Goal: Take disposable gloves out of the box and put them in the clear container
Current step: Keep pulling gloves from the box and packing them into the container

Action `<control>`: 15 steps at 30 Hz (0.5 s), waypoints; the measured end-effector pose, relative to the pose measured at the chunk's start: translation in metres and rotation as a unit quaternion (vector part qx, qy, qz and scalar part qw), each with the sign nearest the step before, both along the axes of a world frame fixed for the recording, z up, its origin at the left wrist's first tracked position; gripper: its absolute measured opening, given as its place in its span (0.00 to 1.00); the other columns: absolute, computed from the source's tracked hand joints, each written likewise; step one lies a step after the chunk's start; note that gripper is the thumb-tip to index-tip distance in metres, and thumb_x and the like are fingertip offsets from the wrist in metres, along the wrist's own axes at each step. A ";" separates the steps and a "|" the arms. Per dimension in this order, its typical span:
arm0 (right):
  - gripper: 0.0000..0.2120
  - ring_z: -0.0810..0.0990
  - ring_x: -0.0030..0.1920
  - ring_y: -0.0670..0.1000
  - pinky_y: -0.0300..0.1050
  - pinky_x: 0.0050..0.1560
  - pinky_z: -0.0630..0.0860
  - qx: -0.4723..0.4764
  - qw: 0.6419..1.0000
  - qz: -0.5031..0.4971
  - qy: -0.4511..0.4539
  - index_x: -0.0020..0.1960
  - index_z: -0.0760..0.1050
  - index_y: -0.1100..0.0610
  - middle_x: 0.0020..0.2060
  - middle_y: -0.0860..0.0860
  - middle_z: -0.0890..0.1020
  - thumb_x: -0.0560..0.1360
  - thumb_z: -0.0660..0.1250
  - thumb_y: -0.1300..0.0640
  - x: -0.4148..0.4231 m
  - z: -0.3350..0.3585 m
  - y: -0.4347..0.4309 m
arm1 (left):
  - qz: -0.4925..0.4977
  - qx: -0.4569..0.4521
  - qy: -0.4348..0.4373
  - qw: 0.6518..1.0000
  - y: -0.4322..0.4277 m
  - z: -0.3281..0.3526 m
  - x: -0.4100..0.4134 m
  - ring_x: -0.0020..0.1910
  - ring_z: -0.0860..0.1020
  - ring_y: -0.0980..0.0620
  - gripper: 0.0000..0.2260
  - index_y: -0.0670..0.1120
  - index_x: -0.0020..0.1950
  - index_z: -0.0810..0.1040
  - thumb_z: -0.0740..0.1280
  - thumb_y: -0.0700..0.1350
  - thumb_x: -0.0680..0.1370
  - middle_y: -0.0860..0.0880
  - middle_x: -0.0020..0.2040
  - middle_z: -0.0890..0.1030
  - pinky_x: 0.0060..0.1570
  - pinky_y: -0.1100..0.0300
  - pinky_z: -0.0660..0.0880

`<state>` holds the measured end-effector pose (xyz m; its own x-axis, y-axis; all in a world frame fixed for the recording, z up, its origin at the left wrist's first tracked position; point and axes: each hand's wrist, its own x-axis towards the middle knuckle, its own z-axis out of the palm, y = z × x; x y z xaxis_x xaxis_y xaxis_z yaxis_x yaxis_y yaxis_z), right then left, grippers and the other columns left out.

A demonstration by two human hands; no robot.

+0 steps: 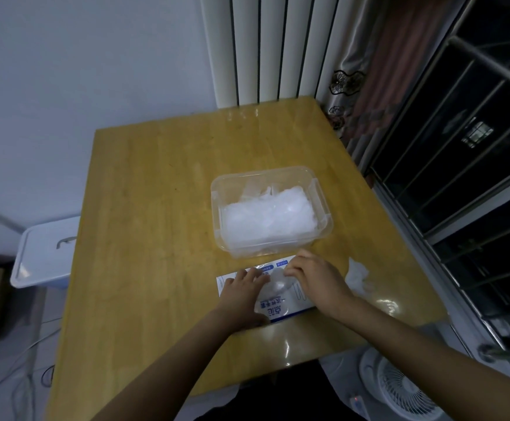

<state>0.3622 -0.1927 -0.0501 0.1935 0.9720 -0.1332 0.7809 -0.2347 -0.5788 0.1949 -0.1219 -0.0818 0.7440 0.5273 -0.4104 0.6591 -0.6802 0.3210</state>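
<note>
Where the box (281, 309) lies: lower centre, by the table (156, 208) front edge, clear container (323, 208) just above.
Room: broad tabletop, frame left.
Left hand (241, 291): fingers straight, flat on box.
Right hand (317, 281): curled, maybe pinching a glove (275, 282).
Print: blue, upside down, unreadable to me.

Wooden table (156, 208) — on it: clear container (266, 171), glove box (278, 311) nr front edge, crumpled loose glove (357, 273) at rt.

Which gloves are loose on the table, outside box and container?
The small crumpled clump just right of the right hand; the big pile sits inside the clear container, and one glove is at the box opening.
</note>
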 end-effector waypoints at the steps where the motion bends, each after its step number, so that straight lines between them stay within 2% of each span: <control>1: 0.10 0.72 0.45 0.44 0.34 0.41 0.67 -0.020 1.000 0.020 -0.011 0.47 0.81 0.59 0.43 0.45 0.72 0.79 0.62 0.57 0.001 0.001 0.003 | 0.023 -0.022 -0.029 0.999 0.004 0.000 -0.002 0.69 0.62 0.49 0.33 0.48 0.73 0.64 0.72 0.54 0.72 0.50 0.71 0.64 0.64 0.57 0.62; 3: 0.11 0.73 0.46 0.47 0.41 0.46 0.70 -0.059 0.996 0.065 -0.007 0.44 0.79 0.58 0.43 0.46 0.73 0.79 0.63 0.53 -0.001 0.005 0.006 | 0.076 -0.069 -0.085 0.991 0.012 -0.002 -0.007 0.64 0.68 0.50 0.24 0.45 0.67 0.72 0.72 0.50 0.73 0.49 0.65 0.71 0.61 0.62 0.64; 6: 0.20 0.75 0.39 0.46 0.41 0.40 0.71 -0.108 0.991 0.070 0.037 0.37 0.75 0.57 0.37 0.47 0.77 0.79 0.59 0.44 -0.013 0.009 0.005 | 0.117 -0.070 -0.101 0.986 0.015 -0.001 -0.011 0.59 0.73 0.50 0.12 0.45 0.58 0.78 0.68 0.45 0.76 0.48 0.59 0.74 0.56 0.62 0.68; 8: 0.23 0.78 0.39 0.49 0.45 0.43 0.74 -0.111 0.992 0.056 0.037 0.41 0.77 0.60 0.39 0.51 0.81 0.80 0.56 0.43 -0.021 0.007 0.008 | 0.120 -0.031 -0.088 0.988 0.012 -0.001 -0.007 0.58 0.72 0.51 0.08 0.45 0.56 0.78 0.66 0.45 0.78 0.48 0.57 0.74 0.52 0.60 0.69; 12: 0.10 0.76 0.53 0.53 0.47 0.52 0.73 -0.103 0.989 0.105 -0.032 0.58 0.74 0.56 0.57 0.51 0.75 0.81 0.58 0.55 -0.023 -0.003 0.017 | 0.110 0.033 -0.073 0.991 0.010 -0.001 -0.001 0.56 0.71 0.50 0.07 0.45 0.54 0.76 0.61 0.44 0.80 0.48 0.55 0.75 0.45 0.59 0.67; 15: 0.13 0.76 0.56 0.54 0.46 0.54 0.71 -0.135 0.980 0.134 -0.062 0.64 0.72 0.55 0.61 0.51 0.73 0.80 0.59 0.55 -0.023 -0.014 0.022 | 0.130 0.021 -0.104 0.986 0.013 -0.001 -0.002 0.52 0.71 0.50 0.05 0.44 0.53 0.73 0.60 0.43 0.81 0.47 0.53 0.76 0.40 0.61 0.62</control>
